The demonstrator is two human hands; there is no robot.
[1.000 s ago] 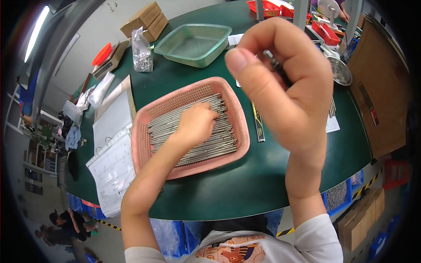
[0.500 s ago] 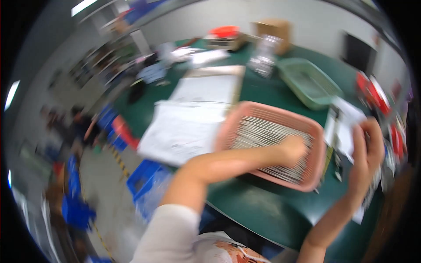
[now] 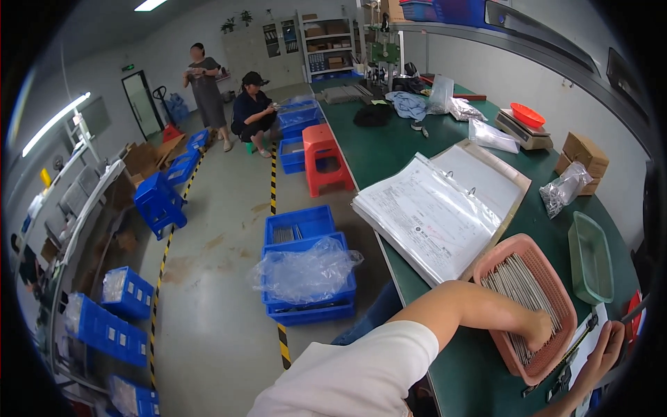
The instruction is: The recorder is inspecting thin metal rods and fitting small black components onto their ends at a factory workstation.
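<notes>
My left hand [image 3: 538, 331] reaches down into a pink plastic basket [image 3: 571, 326] and rests on the thin metal rods [image 3: 517, 285] lying in it. Its fingers are curled down among the rods, and what they hold, if anything, is hidden. Beyond the basket's right side, my right hand [image 3: 610, 345] is raised with bent fingers and nothing visible in it. Below that hand, a white paper sheet [image 3: 582, 347] and dark measuring calipers [image 3: 559, 383] lie on the green table.
An open ring binder [image 3: 445, 215] lies left of the basket. A green tray [image 3: 590, 260], a bag of metal parts [image 3: 564, 189] and a scale with a red dish [image 3: 526, 117] stand farther back. Blue crates [image 3: 309, 278] and a red stool [image 3: 325, 163] are on the floor; two people are beyond.
The view has swung left, so the basket and both hands now appear lower and farther right. My left hand stays in the basket; my right hand stays raised beside it.
</notes>
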